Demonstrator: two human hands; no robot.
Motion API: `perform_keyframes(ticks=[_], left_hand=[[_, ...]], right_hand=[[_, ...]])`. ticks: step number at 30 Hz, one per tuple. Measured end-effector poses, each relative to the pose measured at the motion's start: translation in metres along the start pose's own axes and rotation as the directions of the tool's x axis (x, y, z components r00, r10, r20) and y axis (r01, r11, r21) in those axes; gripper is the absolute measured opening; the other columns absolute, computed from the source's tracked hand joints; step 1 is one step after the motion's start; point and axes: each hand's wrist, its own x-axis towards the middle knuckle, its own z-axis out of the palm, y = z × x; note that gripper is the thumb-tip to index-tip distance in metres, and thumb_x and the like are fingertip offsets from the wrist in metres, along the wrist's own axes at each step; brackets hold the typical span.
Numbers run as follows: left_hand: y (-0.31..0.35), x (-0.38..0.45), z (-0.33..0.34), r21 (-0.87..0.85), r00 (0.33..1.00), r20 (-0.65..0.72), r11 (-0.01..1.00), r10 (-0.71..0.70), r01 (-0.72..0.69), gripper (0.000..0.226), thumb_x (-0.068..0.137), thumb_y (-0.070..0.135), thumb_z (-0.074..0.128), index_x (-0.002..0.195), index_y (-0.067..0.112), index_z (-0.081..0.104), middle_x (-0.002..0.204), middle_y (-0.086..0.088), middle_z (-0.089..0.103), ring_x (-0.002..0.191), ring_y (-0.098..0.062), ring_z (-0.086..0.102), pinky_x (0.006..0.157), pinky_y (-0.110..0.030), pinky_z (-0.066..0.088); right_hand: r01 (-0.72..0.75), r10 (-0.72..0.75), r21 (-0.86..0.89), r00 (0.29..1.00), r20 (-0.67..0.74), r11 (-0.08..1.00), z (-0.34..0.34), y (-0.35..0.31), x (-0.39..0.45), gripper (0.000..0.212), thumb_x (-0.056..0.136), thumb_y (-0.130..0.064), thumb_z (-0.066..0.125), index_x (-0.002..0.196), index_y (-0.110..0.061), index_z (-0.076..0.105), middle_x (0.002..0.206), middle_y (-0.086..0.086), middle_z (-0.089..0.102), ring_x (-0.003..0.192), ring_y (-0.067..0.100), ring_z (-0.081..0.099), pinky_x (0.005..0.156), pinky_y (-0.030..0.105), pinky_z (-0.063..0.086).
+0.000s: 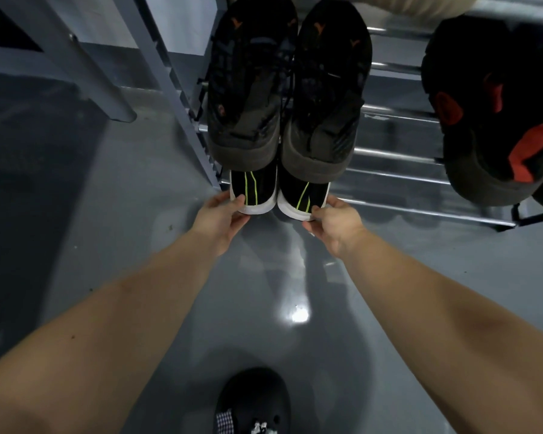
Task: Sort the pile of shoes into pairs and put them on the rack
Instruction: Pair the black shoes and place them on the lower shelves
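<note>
Two black shoes with green stripes and white soles sit side by side on the lowest shelf of the metal rack point(398, 186), heels toward me. My left hand point(220, 219) grips the heel of the left striped shoe point(254, 192). My right hand point(333, 222) grips the heel of the right striped shoe point(304, 198). One shelf above them, a pair of dark shoes with orange marks point(289, 89) hides their front parts. A black shoe with red patches point(489, 111) rests on the upper shelf at the right.
The rack's grey side post point(182, 98) runs along its left edge. Another grey frame leg point(85, 67) stands on the glossy grey floor to the left. A dark clog on my foot point(254, 402) shows at the bottom centre.
</note>
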Motion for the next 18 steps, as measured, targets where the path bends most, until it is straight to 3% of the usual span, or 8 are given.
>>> perform_keyframes(ticks=[7, 10, 12, 14, 16, 17, 18], left_hand=[[-0.003, -0.002, -0.002, 0.045, 1.000, 0.012, 0.999, 0.000, 0.000, 0.027, 0.090, 0.012, 0.061, 0.117, 0.014, 0.055, 0.099, 0.000, 0.069, 0.091, -0.011, 0.066, 0.094, -0.032, 0.050], [-0.006, -0.014, 0.002, 0.077, 0.999, -0.023, 0.997, -0.023, 0.025, 0.036, 0.089, 0.028, 0.062, 0.120, 0.011, 0.055, 0.102, -0.002, 0.066, 0.089, -0.012, 0.064, 0.082, -0.028, 0.053], [-0.015, -0.029, 0.010, 0.169, 0.996, -0.068, 0.983, -0.061, 0.072, 0.037, 0.087, 0.038, 0.063, 0.110, 0.009, 0.059, 0.099, -0.004, 0.064, 0.086, -0.014, 0.063, 0.080, -0.028, 0.053], [-0.032, -0.051, 0.023, 0.315, 0.990, -0.052, 0.939, -0.130, 0.140, 0.028, 0.091, 0.035, 0.058, 0.106, 0.012, 0.058, 0.102, -0.006, 0.061, 0.091, -0.018, 0.059, 0.086, -0.030, 0.049], [-0.049, -0.073, 0.035, 0.630, 0.992, 0.050, 0.774, -0.119, 0.061, 0.031, 0.094, 0.031, 0.053, 0.121, 0.016, 0.052, 0.117, -0.008, 0.056, 0.103, -0.019, 0.053, 0.090, -0.029, 0.043], [-0.055, -0.081, 0.040, 0.814, 0.988, 0.136, 0.577, -0.071, -0.071, 0.044, 0.093, 0.035, 0.055, 0.131, 0.016, 0.047, 0.129, -0.007, 0.053, 0.112, -0.019, 0.052, 0.094, -0.028, 0.041], [-0.058, -0.087, 0.044, 0.929, 0.969, 0.244, 0.297, -0.043, -0.221, 0.056, 0.091, 0.040, 0.056, 0.139, 0.016, 0.041, 0.140, -0.005, 0.047, 0.123, -0.019, 0.048, 0.102, -0.029, 0.039]], right_hand=[[0.017, -0.016, -0.036, 1.000, 0.025, 0.999, -0.004, 0.002, 0.000, 0.050, 0.091, -0.002, 0.057, 0.136, -0.011, 0.040, 0.107, 0.009, 0.060, 0.076, 0.015, 0.060, 0.065, 0.026, 0.052], [0.046, -0.036, -0.194, 0.998, 0.054, 0.980, -0.008, 0.000, -0.005, 0.054, 0.091, -0.012, 0.060, 0.140, -0.015, 0.038, 0.105, 0.008, 0.061, 0.076, 0.017, 0.059, 0.069, 0.029, 0.053], [0.116, -0.091, -0.394, 0.993, 0.081, 0.912, -0.016, -0.004, -0.016, 0.060, 0.089, -0.021, 0.063, 0.143, -0.018, 0.036, 0.113, 0.006, 0.060, 0.090, 0.020, 0.061, 0.086, 0.033, 0.051], [0.204, -0.152, -0.623, 0.979, 0.136, 0.755, -0.028, -0.009, -0.032, 0.068, 0.090, -0.029, 0.061, 0.147, -0.020, 0.027, 0.140, 0.007, 0.048, 0.121, 0.024, 0.053, 0.096, 0.027, 0.041], [0.280, -0.194, -0.812, 0.959, 0.208, 0.512, -0.044, -0.012, -0.051, 0.074, 0.091, -0.035, 0.058, 0.151, -0.021, 0.016, 0.153, 0.006, 0.032, 0.135, 0.025, 0.041, 0.102, 0.028, 0.037], [0.302, -0.206, -0.875, 0.949, 0.238, 0.380, -0.053, -0.013, -0.059, 0.077, 0.091, -0.037, 0.057, 0.152, -0.021, 0.013, 0.155, 0.007, 0.026, 0.138, 0.027, 0.036, 0.106, 0.031, 0.035], [0.310, -0.205, -0.915, 0.943, 0.261, 0.260, -0.063, -0.014, -0.069, 0.079, 0.091, -0.039, 0.056, 0.152, -0.021, 0.010, 0.157, 0.008, 0.021, 0.140, 0.028, 0.032, 0.110, 0.034, 0.033]])
